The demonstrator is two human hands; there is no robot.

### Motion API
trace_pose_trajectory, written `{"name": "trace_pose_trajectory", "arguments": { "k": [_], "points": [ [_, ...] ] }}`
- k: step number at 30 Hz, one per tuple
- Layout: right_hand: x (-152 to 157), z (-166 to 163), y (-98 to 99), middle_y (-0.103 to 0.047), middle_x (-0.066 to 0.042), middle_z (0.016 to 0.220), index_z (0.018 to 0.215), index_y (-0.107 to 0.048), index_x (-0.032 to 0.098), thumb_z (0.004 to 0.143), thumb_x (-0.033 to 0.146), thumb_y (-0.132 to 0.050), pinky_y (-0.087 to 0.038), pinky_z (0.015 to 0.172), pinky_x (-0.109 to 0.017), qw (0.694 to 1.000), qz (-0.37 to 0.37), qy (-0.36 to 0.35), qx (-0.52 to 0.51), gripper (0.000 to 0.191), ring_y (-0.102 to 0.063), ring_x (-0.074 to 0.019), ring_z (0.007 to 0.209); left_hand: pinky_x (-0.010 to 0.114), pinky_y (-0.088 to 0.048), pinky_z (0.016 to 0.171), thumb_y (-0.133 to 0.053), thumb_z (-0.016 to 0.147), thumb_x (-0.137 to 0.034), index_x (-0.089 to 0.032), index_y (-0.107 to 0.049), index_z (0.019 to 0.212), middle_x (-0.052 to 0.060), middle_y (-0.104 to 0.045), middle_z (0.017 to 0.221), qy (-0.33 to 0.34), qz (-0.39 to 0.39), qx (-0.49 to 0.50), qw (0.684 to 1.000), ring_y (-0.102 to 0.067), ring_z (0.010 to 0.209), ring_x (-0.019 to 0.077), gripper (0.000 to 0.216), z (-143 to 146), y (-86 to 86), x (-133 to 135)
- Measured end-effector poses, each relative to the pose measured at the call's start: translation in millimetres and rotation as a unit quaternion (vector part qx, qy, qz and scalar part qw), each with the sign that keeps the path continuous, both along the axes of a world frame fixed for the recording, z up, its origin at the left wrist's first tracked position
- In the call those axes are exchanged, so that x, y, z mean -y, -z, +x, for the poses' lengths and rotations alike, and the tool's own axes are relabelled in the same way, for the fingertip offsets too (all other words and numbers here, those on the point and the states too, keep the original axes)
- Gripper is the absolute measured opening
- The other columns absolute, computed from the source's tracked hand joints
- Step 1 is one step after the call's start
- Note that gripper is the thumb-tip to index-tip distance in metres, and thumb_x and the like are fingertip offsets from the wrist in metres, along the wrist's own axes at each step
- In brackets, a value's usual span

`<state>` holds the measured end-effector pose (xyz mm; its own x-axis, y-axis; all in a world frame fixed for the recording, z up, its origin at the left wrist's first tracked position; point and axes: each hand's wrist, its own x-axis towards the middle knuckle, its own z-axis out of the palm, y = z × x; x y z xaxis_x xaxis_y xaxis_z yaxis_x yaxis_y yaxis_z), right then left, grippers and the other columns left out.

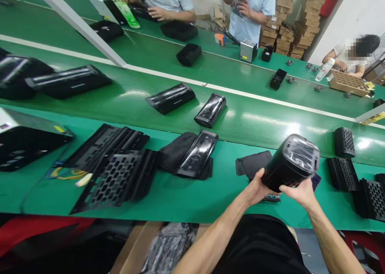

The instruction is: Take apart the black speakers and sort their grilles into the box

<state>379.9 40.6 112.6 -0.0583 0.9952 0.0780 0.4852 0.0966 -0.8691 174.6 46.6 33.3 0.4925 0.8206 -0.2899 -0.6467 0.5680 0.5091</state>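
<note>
I hold a black speaker housing (291, 162) above the near edge of the green table (186, 198). Its perforated body points toward me and its glossy end faces up. My left hand (258, 188) grips its lower left side. My right hand (300, 192) wraps the underside on the right. Beneath it lie flat black pads (252, 164). Further left, a similar housing (197, 154) rests on a dark cloth.
Black honeycomb grilles (120, 178) are stacked at the left and more grilles (345, 172) at the right. Several housings lie on the conveyor belt (246, 121). Other people work across the belt beside stacked cardboard boxes (300, 21). A cardboard box (141, 250) sits below the table edge.
</note>
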Motion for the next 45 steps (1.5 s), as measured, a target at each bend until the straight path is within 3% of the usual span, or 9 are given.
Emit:
{"name": "trace_pose_trajectory", "arguments": {
  "k": [2, 5, 9, 15, 20, 26, 32, 40, 45],
  "points": [
    [-3.4, 6.5, -13.5, -0.053, -0.018, 0.161, 0.175, -0.023, 0.027, 0.074, 0.054, -0.091, -0.05, 0.118, -0.061, 0.995, 0.009, -0.029, 0.093, 0.124, -0.057, -0.0413, 0.143, 0.057, -0.048, 0.115, -0.084, 0.08, -0.072, -0.031, -0.049, 0.164, 0.019, -0.046, 0.171, -0.033, 0.057, -0.098, 0.993, -0.048, 0.153, 0.0444, 0.1, -12.6, -5.8, -1.4],
    [-11.8, 18.9, -35.4, -0.064, -0.015, 0.146, 0.169, -0.045, 0.033, 0.07, 0.04, -0.09, -0.053, 0.109, -0.063, 0.965, 0.002, -0.099, 0.245, 0.109, -0.064, -0.0433, 0.129, 0.058, -0.041, 0.123, -0.098, 0.062, -0.07, -0.032, -0.037, 0.17, 0.018, -0.027, 0.181, -0.058, 0.209, -0.248, 0.944, -0.033, 0.162, 0.0469, 0.131, -37.2, -26.9, -17.5],
    [-15.0, 19.5, -44.3, -0.07, -0.017, 0.136, 0.161, -0.058, 0.035, 0.067, 0.04, -0.093, -0.054, 0.102, -0.065, 0.937, -0.024, -0.168, 0.306, 0.1, -0.066, -0.0459, 0.119, 0.059, -0.03, 0.132, -0.099, 0.062, -0.064, -0.024, -0.05, 0.161, 0.019, -0.046, 0.168, 0.008, 0.33, -0.353, 0.875, -0.044, 0.153, 0.0443, 0.118, -45.9, -45.6, -32.6],
    [10.2, 51.0, -31.6, -0.049, -0.014, 0.165, 0.169, -0.04, 0.034, 0.073, 0.068, -0.091, -0.042, 0.122, -0.064, 0.983, -0.074, -0.098, 0.137, 0.114, -0.048, -0.0442, 0.15, 0.053, -0.044, 0.121, -0.094, 0.065, -0.067, -0.023, -0.052, 0.155, 0.016, -0.055, 0.155, -0.051, 0.262, -0.353, 0.897, -0.056, 0.138, 0.0411, 0.109, -53.1, -31.7, -9.8],
    [38.3, 51.1, -0.9, -0.05, -0.017, 0.159, 0.16, -0.037, 0.029, 0.075, 0.081, -0.083, -0.051, 0.115, -0.053, 0.99, -0.134, 0.005, -0.051, 0.109, -0.058, -0.0376, 0.138, 0.048, -0.046, 0.117, -0.095, 0.063, -0.062, -0.025, -0.043, 0.163, 0.014, -0.051, 0.157, -0.051, 0.205, -0.32, 0.924, -0.057, 0.136, 0.039, 0.118, -60.7, -27.7, -6.0],
    [45.2, 40.0, 13.5, -0.054, -0.014, 0.149, 0.153, -0.041, 0.029, 0.073, 0.076, -0.085, -0.055, 0.106, -0.047, 0.984, -0.155, 0.036, -0.077, 0.103, -0.061, -0.0346, 0.127, 0.046, -0.046, 0.115, -0.092, 0.065, -0.058, -0.024, -0.055, 0.148, 0.011, -0.058, 0.148, -0.058, 0.185, -0.351, 0.916, -0.058, 0.13, 0.0363, 0.097, -54.5, -24.3, -8.9],
    [45.6, 46.2, 8.5, -0.05, -0.015, 0.154, 0.156, -0.037, 0.028, 0.073, 0.074, -0.087, -0.054, 0.108, -0.048, 0.977, -0.201, 0.022, -0.07, 0.107, -0.057, -0.0354, 0.132, 0.045, -0.046, 0.113, -0.092, 0.064, -0.059, -0.024, -0.053, 0.148, 0.012, -0.056, 0.15, -0.029, 0.183, -0.364, 0.913, -0.057, 0.13, 0.0364, 0.099, -55.6, -27.0, -4.4],
    [44.2, 32.2, 20.1, -0.059, -0.011, 0.139, 0.147, -0.049, 0.029, 0.083, 0.071, -0.079, -0.054, 0.108, -0.049, 0.972, -0.197, 0.104, -0.075, 0.083, -0.062, -0.0324, 0.123, 0.046, -0.046, 0.111, -0.089, 0.065, -0.059, -0.024, -0.055, 0.145, 0.011, -0.058, 0.147, -0.02, 0.164, -0.423, 0.891, -0.058, 0.126, 0.0356, 0.093, -49.3, -21.9, -7.1],
    [35.1, 46.1, 21.0, -0.056, -0.012, 0.149, 0.159, -0.04, 0.03, 0.076, 0.072, -0.086, -0.052, 0.113, -0.049, 0.942, -0.303, 0.067, -0.128, 0.104, -0.063, -0.0327, 0.129, 0.048, -0.045, 0.117, -0.079, 0.077, -0.063, -0.022, -0.052, 0.154, 0.013, -0.059, 0.151, 0.057, 0.121, -0.364, 0.922, -0.056, 0.137, 0.0389, 0.091, -55.2, -7.0, -12.1]
  ]
}}
